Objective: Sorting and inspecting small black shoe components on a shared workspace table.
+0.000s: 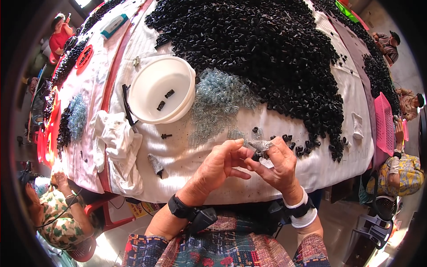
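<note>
My left hand (218,162) is over the near edge of the cloth, its fingers loosely bent and apart, with nothing visible in them. Close beside it, my right hand (280,162) is closed, pinching a small grey speckled cloth piece (261,145). A dark bit shows under this piece, partly hidden by fingers. Beyond my hands lies a pile of clear coil springs (218,98), next to a big heap of short black tubular parts (253,49). A white bowl (149,109) at the left holds two black pieces (169,93). Several loose black parts (299,150) lie beside my right hand.
A crumpled white cloth (118,151) and a grey piece with a black tip (155,164) lie at the left. Further off is a teal-and-white box (114,26). A pink basket (383,127) stands at the right edge. People sit along both sides, one in yellow (402,175).
</note>
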Available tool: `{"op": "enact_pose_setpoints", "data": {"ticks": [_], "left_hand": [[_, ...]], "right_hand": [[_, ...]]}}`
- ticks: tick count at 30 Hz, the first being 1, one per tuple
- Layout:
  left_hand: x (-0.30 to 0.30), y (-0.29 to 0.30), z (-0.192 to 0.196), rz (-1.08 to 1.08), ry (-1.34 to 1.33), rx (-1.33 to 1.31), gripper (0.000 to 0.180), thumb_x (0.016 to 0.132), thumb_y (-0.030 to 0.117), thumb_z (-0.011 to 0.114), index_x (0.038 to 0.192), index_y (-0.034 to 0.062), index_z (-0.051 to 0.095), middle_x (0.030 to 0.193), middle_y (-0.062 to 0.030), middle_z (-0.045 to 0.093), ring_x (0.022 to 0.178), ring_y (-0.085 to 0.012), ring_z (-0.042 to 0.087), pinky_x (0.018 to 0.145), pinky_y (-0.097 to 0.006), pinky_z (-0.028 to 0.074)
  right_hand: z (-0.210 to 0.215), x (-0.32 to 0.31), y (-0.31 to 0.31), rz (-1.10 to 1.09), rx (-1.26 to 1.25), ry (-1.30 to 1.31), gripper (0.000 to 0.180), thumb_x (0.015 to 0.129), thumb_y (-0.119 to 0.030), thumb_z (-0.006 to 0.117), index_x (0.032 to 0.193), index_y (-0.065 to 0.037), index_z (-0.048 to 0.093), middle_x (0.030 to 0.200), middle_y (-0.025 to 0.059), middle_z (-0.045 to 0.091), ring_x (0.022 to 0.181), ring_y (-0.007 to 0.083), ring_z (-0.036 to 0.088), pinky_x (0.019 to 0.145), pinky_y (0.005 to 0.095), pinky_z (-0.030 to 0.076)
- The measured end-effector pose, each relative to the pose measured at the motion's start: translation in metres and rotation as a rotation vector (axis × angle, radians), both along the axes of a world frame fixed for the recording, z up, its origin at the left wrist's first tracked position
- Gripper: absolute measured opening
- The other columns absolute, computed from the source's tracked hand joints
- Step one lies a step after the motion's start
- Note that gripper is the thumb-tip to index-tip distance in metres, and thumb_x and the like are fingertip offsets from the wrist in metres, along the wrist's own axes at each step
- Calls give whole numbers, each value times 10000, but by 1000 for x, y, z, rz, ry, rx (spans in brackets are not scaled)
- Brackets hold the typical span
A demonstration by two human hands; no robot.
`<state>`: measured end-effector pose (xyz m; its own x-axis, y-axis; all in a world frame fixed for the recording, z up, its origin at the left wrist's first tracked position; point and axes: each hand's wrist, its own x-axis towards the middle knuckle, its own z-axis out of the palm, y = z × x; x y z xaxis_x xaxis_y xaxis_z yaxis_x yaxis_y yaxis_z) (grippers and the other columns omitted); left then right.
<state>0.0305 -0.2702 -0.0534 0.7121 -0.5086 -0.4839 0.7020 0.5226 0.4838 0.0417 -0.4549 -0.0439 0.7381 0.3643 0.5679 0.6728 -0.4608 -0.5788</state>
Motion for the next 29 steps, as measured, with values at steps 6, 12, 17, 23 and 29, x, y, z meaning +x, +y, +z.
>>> {"op": "enact_pose_setpoints", "data": {"ticks": [6,12,17,23,29], "left_hand": [[0,-2,16,-35,-118,131,266,894,235,564,986,-9,619,937,-81,644,846,-206,655,709,-377,581],[-3,-2,15,-72,-230,190,169,887,163,624,965,14,634,895,-73,654,810,-153,652,705,-323,576],[10,15,22,283,-206,74,204,915,207,586,1002,23,599,857,-87,656,754,-161,645,664,-341,574],[41,81,37,718,-210,-46,311,924,361,550,986,62,603,869,-79,683,744,-178,678,652,-368,603],[48,110,31,678,-169,-107,414,943,384,509,1156,29,540,1029,-123,668,829,-215,676,716,-413,585]], "right_hand": [[1,0,0,4,-30,-34,321,617,-104,814,827,1,594,760,95,551,641,256,523,521,344,441],[8,-2,6,20,-49,-28,435,621,-136,826,962,13,600,840,109,567,713,266,543,591,349,464],[5,0,-12,-110,14,89,507,680,-78,770,1131,26,562,943,137,565,812,264,568,702,343,481],[0,18,-28,-317,51,84,304,798,7,628,1097,-25,585,877,65,621,741,146,586,659,250,459],[-14,27,-32,-283,-140,63,304,817,26,600,1113,-46,597,973,68,656,845,175,610,679,274,475]]}}
